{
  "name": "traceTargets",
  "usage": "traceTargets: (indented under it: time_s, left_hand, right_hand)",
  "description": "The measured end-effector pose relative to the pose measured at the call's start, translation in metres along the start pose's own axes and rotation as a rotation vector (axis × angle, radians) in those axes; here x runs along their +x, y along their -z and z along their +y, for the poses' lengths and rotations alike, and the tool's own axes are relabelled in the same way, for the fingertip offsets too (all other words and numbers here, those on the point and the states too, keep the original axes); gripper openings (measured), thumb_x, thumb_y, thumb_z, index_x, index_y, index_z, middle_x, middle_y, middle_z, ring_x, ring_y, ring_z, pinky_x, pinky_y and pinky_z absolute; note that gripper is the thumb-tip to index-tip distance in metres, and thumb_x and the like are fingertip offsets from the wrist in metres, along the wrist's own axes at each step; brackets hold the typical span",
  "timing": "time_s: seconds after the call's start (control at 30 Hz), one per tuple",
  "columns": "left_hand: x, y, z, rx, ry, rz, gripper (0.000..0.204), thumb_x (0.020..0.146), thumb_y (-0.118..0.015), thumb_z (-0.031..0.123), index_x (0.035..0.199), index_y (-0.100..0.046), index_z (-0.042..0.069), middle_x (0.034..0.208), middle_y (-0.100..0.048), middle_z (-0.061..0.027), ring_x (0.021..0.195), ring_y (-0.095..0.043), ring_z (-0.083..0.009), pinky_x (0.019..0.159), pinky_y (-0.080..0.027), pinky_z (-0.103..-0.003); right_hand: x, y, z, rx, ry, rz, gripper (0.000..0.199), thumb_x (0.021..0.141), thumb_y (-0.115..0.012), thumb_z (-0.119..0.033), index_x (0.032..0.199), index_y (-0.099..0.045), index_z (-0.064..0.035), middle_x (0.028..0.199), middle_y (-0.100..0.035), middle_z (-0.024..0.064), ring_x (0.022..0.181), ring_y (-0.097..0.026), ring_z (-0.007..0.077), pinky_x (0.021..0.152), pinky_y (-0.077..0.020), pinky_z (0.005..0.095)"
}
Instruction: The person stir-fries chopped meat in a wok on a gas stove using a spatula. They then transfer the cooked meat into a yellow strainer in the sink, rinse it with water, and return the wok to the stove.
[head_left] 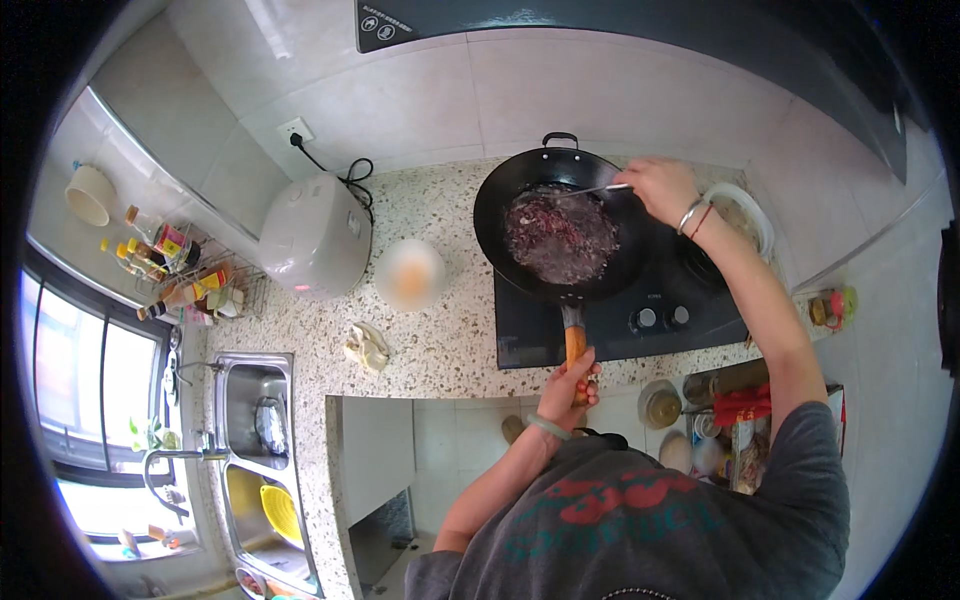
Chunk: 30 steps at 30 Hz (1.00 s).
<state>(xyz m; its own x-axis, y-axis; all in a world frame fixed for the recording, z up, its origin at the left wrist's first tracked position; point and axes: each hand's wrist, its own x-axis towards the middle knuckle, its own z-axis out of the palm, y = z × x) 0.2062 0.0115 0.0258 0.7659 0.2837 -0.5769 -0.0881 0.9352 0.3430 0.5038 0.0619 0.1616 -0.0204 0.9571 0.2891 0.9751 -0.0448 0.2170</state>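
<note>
There I was, left hand (568, 391) wrapped tight around the wooden handle (575, 345), the black wok (493, 228) straight out beyond it on the stove (600, 338)! Right hand (660, 190) up at the wok's right rim, fingers closed on a slim metal utensil (603, 189) that slanted left into the dark reddish food (560, 238), bubbly liquid all around, directly ahead of my left hand!

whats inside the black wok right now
The black wok holds dark reddish food in frothy liquid, and a thin metal utensil held by the right hand reaches in. The food covers the wok's bottom and hides the utensil's far tip.
</note>
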Motion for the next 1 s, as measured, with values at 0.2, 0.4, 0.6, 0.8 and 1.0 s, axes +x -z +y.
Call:
traceTargets:
  time_s: [0.2,0.4,0.6,0.8,1.0]
  left_hand:
    - [0.003,0.003,-0.003,-0.027,-0.005,-0.001,0.020,0.085,-0.067,0.023,0.099,-0.057,0.011,0.080,-0.056,0.0007,0.055,-0.045,-0.0082,0.047,-0.036,-0.024]
    - [0.003,0.001,-0.002,-0.015,0.003,0.001,0.022,0.085,-0.067,0.023,0.102,-0.058,0.012,0.080,-0.056,0.0011,0.057,-0.046,-0.0082,0.047,-0.037,-0.023]
    - [0.003,0.002,-0.002,0.014,0.014,0.021,0.022,0.085,-0.067,0.024,0.103,-0.060,0.013,0.080,-0.055,0.0019,0.057,-0.046,-0.0077,0.047,-0.037,-0.023]
    - [0.004,0.005,-0.002,0.018,0.013,-0.004,0.025,0.085,-0.067,0.025,0.106,-0.060,0.013,0.080,-0.055,0.0020,0.057,-0.046,-0.0076,0.047,-0.037,-0.022]
    - [0.004,0.005,-0.003,0.008,0.003,0.006,0.026,0.086,-0.066,0.025,0.109,-0.058,0.013,0.081,-0.055,0.0025,0.057,-0.046,-0.0072,0.048,-0.037,-0.022]
  right_hand:
    - [-0.065,0.018,-0.039,0.018,0.019,-0.187,0.035,0.076,-0.055,-0.005,0.107,-0.062,-0.0212,0.079,-0.059,0.0074,0.069,-0.063,0.0274,0.056,-0.0492,0.0396]
    - [-0.145,0.049,-0.062,0.099,-0.170,-0.066,0.042,0.075,-0.057,-0.003,0.112,-0.062,-0.0220,0.074,-0.054,0.0067,0.062,-0.059,0.0259,0.050,-0.0474,0.0380]
    - [-0.173,0.059,-0.087,0.077,-0.270,-0.103,0.040,0.074,-0.057,-0.004,0.109,-0.064,-0.0202,0.075,-0.056,0.0062,0.060,-0.061,0.0261,0.048,-0.0482,0.0368]
    - [-0.152,0.006,-0.098,0.102,-0.346,-0.034,0.035,0.076,-0.058,-0.007,0.109,-0.063,-0.0185,0.077,-0.058,0.0082,0.059,-0.060,0.0287,0.050,-0.0487,0.0389]
    - [-0.150,0.044,-0.084,0.333,-0.461,0.044,0.033,0.077,-0.063,-0.011,0.109,-0.065,-0.0163,0.081,-0.065,0.0115,0.067,-0.063,0.0316,0.057,-0.0509,0.0398]
